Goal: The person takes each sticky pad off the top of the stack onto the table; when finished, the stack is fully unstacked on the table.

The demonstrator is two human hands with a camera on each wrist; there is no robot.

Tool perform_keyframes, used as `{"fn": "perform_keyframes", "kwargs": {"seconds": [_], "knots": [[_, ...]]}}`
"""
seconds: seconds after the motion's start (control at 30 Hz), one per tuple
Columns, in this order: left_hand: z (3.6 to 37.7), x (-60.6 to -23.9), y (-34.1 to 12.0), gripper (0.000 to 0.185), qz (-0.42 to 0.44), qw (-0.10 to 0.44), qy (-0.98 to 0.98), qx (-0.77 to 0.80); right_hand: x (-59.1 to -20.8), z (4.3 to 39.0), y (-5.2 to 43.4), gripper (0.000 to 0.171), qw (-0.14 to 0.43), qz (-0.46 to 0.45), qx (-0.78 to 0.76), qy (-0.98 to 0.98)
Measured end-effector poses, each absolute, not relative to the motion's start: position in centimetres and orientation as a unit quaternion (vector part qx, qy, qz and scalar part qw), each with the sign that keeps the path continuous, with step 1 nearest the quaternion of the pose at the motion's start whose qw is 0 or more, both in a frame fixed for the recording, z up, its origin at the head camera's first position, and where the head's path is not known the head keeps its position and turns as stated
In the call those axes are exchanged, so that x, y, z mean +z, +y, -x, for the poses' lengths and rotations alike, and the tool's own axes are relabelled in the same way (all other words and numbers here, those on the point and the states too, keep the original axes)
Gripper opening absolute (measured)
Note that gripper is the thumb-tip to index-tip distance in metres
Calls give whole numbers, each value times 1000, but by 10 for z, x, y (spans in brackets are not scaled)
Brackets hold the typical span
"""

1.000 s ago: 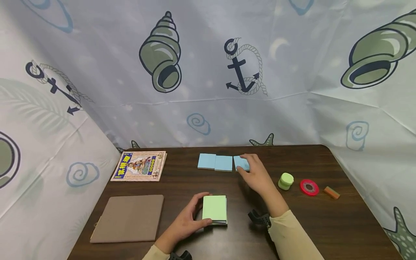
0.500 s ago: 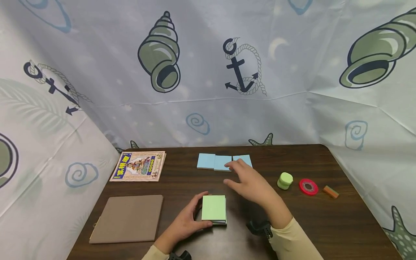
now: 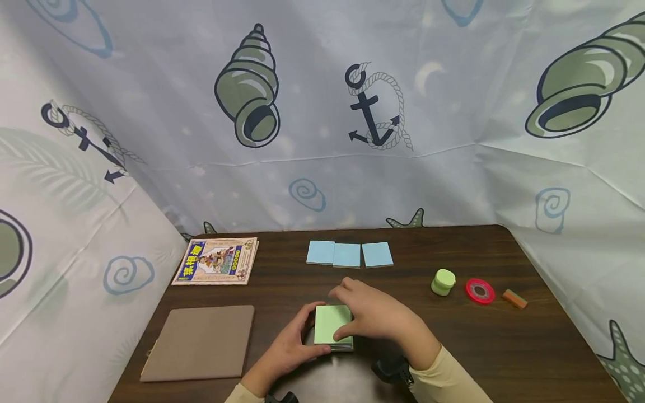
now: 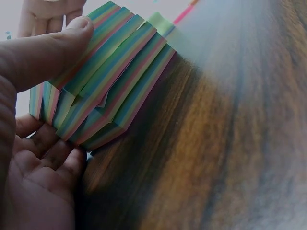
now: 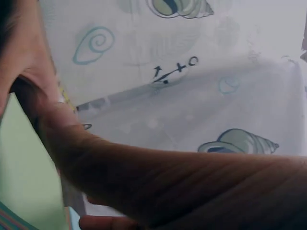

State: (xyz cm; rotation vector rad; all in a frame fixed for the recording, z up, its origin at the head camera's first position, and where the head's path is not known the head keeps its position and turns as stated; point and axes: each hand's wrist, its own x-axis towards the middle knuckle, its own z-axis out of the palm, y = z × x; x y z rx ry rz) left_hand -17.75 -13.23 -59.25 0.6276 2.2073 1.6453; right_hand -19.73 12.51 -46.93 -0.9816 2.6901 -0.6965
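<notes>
— Where does the pad of notes (image 3: 332,326) lie from your hands?

— Close in front of you on the worktop (image 3: 504,347), with a green sheet on top. Your left hand (image 3: 289,350) grips it from the left side: the thumb runs along the near edge and the curled fingers (image 3: 305,317) wrap the far-left corner. The left wrist view shows that thumb pressed on the striped, fanned edge of the stack (image 4: 103,81).

— And your right hand?

— Your right hand (image 3: 375,316) comes in from the right and rests on the pad's right edge. Its fingers are bent down over the top sheet; whether they pinch the sheet or only touch it, I cannot tell. The right wrist view is mostly skin and a strip of green.

— Which way does the pad run?

— Its long side points away from you, so both hands meet it across the short width, left and right equally near.

— Beyond it?

— Three blue notes (image 3: 349,254) lie in a row, well apart from the pad.
</notes>
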Motion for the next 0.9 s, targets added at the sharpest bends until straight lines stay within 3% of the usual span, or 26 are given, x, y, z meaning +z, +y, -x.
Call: {"fn": "perform_keyframes", "kwargs": {"seconds": [0.63,0.9], "knots": [[180,-594,-131,94,-223,155,763,587,-487,199,118,75,109,333,-167,921],[177,-594,-131,90,-206,147,784,567,-487,203,122,76,86,331,-197,919]]}}
